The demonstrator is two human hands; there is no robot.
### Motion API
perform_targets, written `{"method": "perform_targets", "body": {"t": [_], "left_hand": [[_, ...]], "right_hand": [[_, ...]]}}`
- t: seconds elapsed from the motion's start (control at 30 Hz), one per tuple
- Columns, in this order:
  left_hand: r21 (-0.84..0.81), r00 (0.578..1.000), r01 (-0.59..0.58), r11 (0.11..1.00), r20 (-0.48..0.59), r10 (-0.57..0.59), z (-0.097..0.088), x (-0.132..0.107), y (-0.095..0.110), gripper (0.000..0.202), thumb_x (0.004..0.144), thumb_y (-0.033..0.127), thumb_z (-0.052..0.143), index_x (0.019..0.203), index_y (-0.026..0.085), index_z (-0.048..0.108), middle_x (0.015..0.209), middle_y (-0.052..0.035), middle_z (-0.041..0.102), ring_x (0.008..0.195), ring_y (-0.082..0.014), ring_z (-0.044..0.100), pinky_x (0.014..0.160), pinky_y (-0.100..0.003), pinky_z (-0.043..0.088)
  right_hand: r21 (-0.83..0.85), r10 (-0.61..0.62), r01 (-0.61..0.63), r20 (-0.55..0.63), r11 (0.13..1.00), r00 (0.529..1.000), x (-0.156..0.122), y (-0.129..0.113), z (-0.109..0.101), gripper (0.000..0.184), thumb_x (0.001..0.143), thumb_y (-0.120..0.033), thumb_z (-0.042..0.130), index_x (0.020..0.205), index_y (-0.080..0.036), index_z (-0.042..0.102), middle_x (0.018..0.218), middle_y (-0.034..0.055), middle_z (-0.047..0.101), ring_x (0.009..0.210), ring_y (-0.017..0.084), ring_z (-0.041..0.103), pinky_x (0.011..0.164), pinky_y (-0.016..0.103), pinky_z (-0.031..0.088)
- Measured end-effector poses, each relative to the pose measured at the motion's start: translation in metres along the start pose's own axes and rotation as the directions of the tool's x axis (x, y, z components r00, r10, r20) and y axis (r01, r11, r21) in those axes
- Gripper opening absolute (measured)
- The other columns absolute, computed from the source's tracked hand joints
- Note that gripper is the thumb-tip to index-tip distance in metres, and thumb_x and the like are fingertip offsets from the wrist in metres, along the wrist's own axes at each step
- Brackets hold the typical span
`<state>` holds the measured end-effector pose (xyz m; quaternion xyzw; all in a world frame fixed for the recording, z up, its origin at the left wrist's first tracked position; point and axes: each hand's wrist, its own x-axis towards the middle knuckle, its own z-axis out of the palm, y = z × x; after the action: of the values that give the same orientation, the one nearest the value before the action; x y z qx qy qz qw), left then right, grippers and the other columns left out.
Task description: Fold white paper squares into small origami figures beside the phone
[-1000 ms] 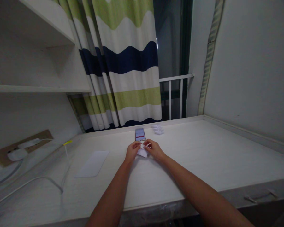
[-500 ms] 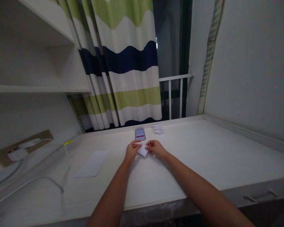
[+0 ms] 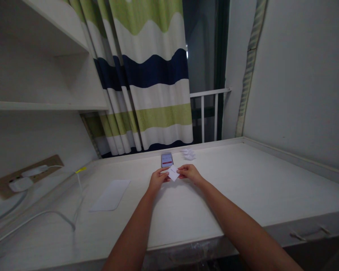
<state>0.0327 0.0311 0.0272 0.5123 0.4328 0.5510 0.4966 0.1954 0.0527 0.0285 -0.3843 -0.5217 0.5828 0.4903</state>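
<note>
A small folded piece of white paper (image 3: 173,174) is held between my two hands above the desk, one corner pointing toward me. My left hand (image 3: 158,179) pinches its left corner with thumb and fingers. On the opposite corner, my right hand (image 3: 188,173) has its fingertips closed. Just beyond the paper lies a phone (image 3: 167,159) with a lit screen and a red bar low on it. Several small folded white paper pieces (image 3: 189,154) sit in a cluster behind my right hand.
A stack of white paper sheets (image 3: 110,195) lies on the white desk (image 3: 243,188) to the left. White cables (image 3: 53,212) run from a wall socket (image 3: 21,183) across the left end. A striped curtain (image 3: 158,94) hangs behind the desk, and shelves (image 3: 48,106) overhang the left.
The folded paper has been turned and raised slightly, moving a little right and away from me. Both hands have shifted with it and still grip its sides.
</note>
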Motion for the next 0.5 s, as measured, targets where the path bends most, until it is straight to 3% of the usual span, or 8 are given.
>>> {"method": "perform_targets", "body": {"t": [0.3,0.5], "left_hand": [[0.000,0.992,-0.096,0.995,-0.087,0.095,-0.0023,-0.0011,0.0038,0.032,0.055,0.025,0.067,0.083,0.011,0.061,0.061,-0.0032,0.065,0.054,-0.0118,0.059,0.056,-0.025,0.049],[0.026,0.993,-0.113,0.993,-0.029,0.114,0.0012,-0.0043,0.0057,0.042,0.053,0.028,0.069,0.090,0.011,0.060,0.063,-0.0032,0.065,0.054,-0.0125,0.060,0.057,-0.026,0.049]], "right_hand": [[-0.027,-0.133,0.135,0.076,0.991,0.988,-0.0039,-0.0003,0.0001,0.025,0.053,-0.016,0.066,0.077,-0.015,0.057,0.053,-0.0018,0.062,0.051,0.012,0.060,0.051,0.022,0.049],[-0.047,-0.151,0.152,0.016,0.987,0.988,-0.0014,-0.0002,-0.0020,0.022,0.052,-0.017,0.062,0.074,-0.015,0.057,0.047,-0.0033,0.059,0.047,0.012,0.058,0.049,0.022,0.047]]}}
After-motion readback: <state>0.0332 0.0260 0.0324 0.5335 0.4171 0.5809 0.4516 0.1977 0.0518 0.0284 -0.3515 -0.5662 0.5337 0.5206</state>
